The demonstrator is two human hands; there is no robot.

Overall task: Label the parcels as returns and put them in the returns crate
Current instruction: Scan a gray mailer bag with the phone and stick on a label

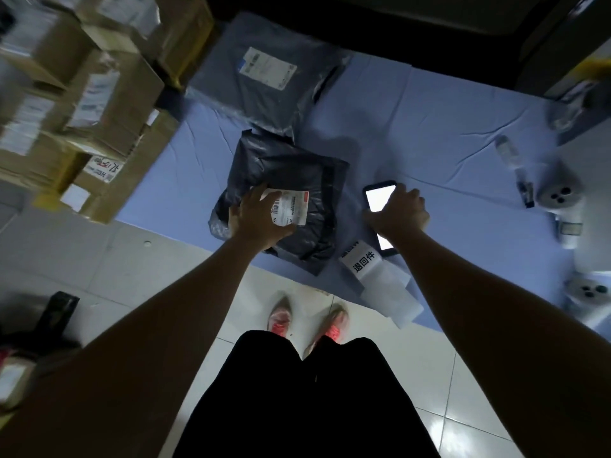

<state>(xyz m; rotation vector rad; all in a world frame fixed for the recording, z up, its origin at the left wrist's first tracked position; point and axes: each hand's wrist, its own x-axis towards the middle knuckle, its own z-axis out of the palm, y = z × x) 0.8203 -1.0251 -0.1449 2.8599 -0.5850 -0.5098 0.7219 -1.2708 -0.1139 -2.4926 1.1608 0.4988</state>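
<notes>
The black parcel [291,193] lies near the middle of the blue-covered counter [429,127], close to its near edge. The left hand [261,219] rests flat on it, fingers [256,196] spread and relaxed, touching the left end of the white shipping label [292,208]. The right hand [401,209] is just right of the parcel, its fingers wrapped over a phone [380,198] with a lit screen. Whether the phone lies on the cloth or is lifted clear, I cannot tell.

The printed return label [363,262] sits on its backing strip at the near edge, just beside the parcel's right corner and not yet applied. A grey parcel [264,81] waits on the far side, touching the black one. Cardboard boxes [105,94] are stacked to the left. No returns crate can be picked out here.

The step looks like checking or scanning this parcel before labelling it.

- Keep the left palm pressing the soft bag flat so the barcode lies smooth and unwrinkled.
- Move the fingertips off the shipping label so nothing covers it.
- Set the phone well clear to the right.
- Peel the return label and lay it on a flat patch beside the shipping label, not over it.
- Rub it down from one end.
</notes>
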